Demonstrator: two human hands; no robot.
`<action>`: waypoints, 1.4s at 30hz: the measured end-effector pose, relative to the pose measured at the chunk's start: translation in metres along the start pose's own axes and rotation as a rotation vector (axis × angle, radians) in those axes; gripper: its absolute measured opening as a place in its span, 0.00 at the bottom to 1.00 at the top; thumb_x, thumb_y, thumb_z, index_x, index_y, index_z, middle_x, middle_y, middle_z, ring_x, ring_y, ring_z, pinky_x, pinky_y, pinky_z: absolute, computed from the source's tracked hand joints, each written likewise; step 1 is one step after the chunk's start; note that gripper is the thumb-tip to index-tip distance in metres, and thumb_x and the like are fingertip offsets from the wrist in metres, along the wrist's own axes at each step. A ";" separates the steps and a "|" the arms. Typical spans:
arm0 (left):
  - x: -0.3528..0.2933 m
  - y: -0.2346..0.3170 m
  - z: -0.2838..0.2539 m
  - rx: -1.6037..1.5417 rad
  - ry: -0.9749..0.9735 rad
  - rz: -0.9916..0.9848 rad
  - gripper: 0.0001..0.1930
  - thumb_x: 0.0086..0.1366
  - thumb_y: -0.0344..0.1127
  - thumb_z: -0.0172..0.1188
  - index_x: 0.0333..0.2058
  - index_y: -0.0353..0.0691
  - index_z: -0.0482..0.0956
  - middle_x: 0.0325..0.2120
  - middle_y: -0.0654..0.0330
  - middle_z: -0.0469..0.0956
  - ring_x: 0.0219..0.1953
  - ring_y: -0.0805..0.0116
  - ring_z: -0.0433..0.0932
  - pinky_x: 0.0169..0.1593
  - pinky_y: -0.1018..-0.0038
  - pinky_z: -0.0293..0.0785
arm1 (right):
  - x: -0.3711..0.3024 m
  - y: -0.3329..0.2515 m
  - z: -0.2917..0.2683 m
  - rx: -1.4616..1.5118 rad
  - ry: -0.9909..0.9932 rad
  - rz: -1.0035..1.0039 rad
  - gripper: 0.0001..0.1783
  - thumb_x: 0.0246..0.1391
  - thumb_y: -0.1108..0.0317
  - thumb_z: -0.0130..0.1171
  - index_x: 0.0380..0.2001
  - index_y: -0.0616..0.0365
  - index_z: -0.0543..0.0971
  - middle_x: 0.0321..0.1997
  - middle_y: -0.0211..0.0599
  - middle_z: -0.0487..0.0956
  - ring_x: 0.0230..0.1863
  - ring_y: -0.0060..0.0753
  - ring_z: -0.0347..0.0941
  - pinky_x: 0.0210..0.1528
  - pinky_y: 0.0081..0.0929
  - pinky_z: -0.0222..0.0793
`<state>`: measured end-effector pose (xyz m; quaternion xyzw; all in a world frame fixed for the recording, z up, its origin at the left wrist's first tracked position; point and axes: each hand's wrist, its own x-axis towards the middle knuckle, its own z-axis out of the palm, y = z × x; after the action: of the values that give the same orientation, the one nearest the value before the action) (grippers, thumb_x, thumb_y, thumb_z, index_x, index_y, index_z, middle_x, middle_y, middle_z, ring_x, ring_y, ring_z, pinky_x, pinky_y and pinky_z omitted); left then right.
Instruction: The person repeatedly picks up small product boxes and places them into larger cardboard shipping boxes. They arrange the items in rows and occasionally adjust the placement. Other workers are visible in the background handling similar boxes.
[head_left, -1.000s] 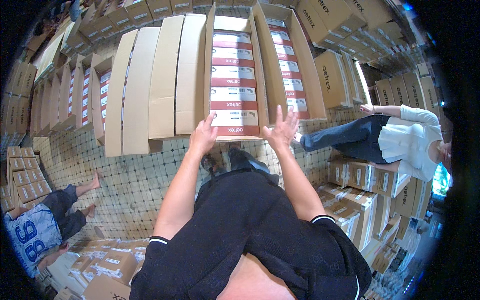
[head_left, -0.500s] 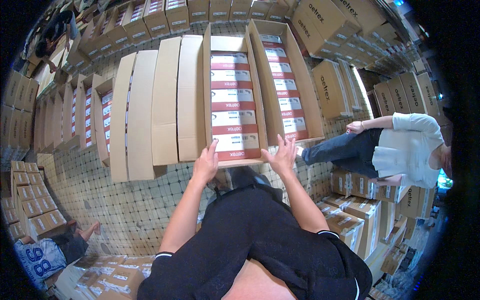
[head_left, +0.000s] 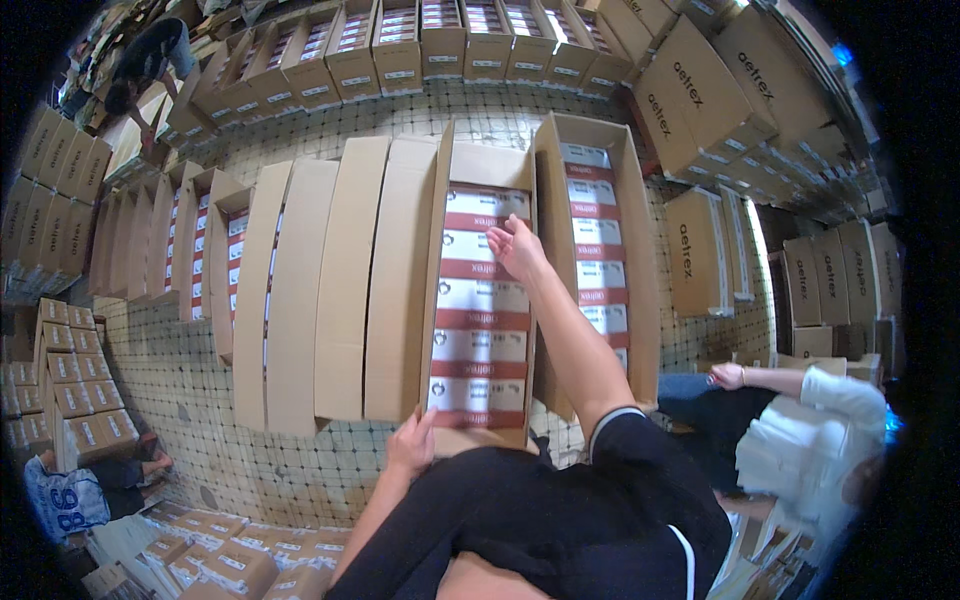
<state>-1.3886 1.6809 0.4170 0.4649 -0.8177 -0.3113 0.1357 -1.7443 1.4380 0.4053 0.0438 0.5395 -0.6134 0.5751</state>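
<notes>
A long open brown carton (head_left: 484, 437) stands in front of me, holding a row of white-and-red boxes (head_left: 478, 345). At its near left corner my left hand (head_left: 410, 442) is closed on the carton's edge. My right hand (head_left: 518, 252) hovers over the farther boxes in the row, fingers apart and holding nothing. Close on the right is a second open carton (head_left: 642, 260) with a similar row inside. Left of my carton, several cartons (head_left: 348, 280) have their top flaps folded over.
More open cartons (head_left: 398, 68) line the far side. Sealed carton stacks (head_left: 700, 95) rise at the right and at the left (head_left: 85, 395). A person in a white top (head_left: 805, 435) is at my right. Others are at the far left (head_left: 150, 60) and lower left (head_left: 75, 495). The floor is tiled (head_left: 330, 470).
My right hand has left the near right corner of the carton and reached forward over the boxes. My left hand stays at the near left corner. My body leans farther forward.
</notes>
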 end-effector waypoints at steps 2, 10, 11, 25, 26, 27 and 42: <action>0.001 0.003 0.000 -0.006 -0.001 -0.032 0.25 0.59 0.30 0.55 0.57 0.51 0.71 0.49 0.42 0.75 0.38 0.46 0.80 0.37 0.58 0.79 | 0.079 -0.009 0.013 0.142 0.074 0.109 0.26 0.67 0.49 0.41 0.54 0.62 0.62 0.46 0.58 0.74 0.38 0.39 0.76 0.35 0.28 0.77; -0.001 0.009 0.003 -0.008 0.025 -0.159 0.27 0.54 0.27 0.57 0.55 0.53 0.73 0.51 0.45 0.75 0.38 0.51 0.81 0.37 0.64 0.79 | 0.205 -0.029 0.031 -0.091 0.420 0.059 0.19 0.60 0.56 0.50 0.18 0.54 0.71 0.10 0.26 0.65 0.11 0.22 0.61 0.12 0.21 0.55; -0.001 0.008 0.003 -0.022 0.029 -0.166 0.27 0.54 0.27 0.57 0.55 0.53 0.73 0.51 0.45 0.75 0.38 0.51 0.81 0.37 0.64 0.79 | 0.203 -0.030 0.033 -0.089 0.477 -0.010 0.18 0.60 0.56 0.51 0.19 0.55 0.71 0.11 0.27 0.67 0.11 0.22 0.61 0.12 0.22 0.54; 0.002 -0.003 0.000 0.029 -0.013 -0.051 0.27 0.54 0.28 0.58 0.55 0.53 0.73 0.48 0.46 0.76 0.38 0.52 0.80 0.36 0.65 0.79 | 0.183 -0.138 0.111 -0.402 0.196 -0.481 0.22 0.64 0.50 0.51 0.35 0.62 0.72 0.24 0.37 0.77 0.21 0.24 0.73 0.21 0.25 0.69; 0.005 -0.002 -0.001 0.019 -0.017 -0.029 0.28 0.54 0.28 0.58 0.56 0.53 0.73 0.48 0.46 0.76 0.39 0.52 0.80 0.36 0.65 0.78 | 0.168 -0.136 0.121 -0.409 0.189 -0.498 0.21 0.65 0.51 0.50 0.35 0.61 0.71 0.22 0.36 0.77 0.20 0.23 0.73 0.19 0.24 0.68; 0.006 -0.001 -0.004 0.002 -0.023 -0.011 0.28 0.54 0.29 0.58 0.56 0.53 0.73 0.48 0.46 0.76 0.39 0.53 0.80 0.36 0.65 0.78 | 0.144 -0.118 0.125 -0.542 0.086 -0.726 0.18 0.66 0.53 0.49 0.36 0.58 0.70 0.20 0.33 0.75 0.20 0.23 0.72 0.20 0.24 0.67; -0.007 -0.169 -0.110 0.625 -0.261 0.019 0.57 0.48 0.55 0.71 0.69 0.46 0.45 0.66 0.35 0.47 0.70 0.41 0.45 0.70 0.52 0.42 | -0.363 0.310 0.007 -1.245 -0.033 -0.694 0.23 0.56 0.64 0.60 0.54 0.58 0.71 0.39 0.42 0.76 0.37 0.36 0.76 0.41 0.32 0.73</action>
<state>-1.2142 1.5818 0.3949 0.4328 -0.8882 -0.1013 -0.1161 -1.3855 1.7474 0.4633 -0.4763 0.7636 -0.3398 0.2731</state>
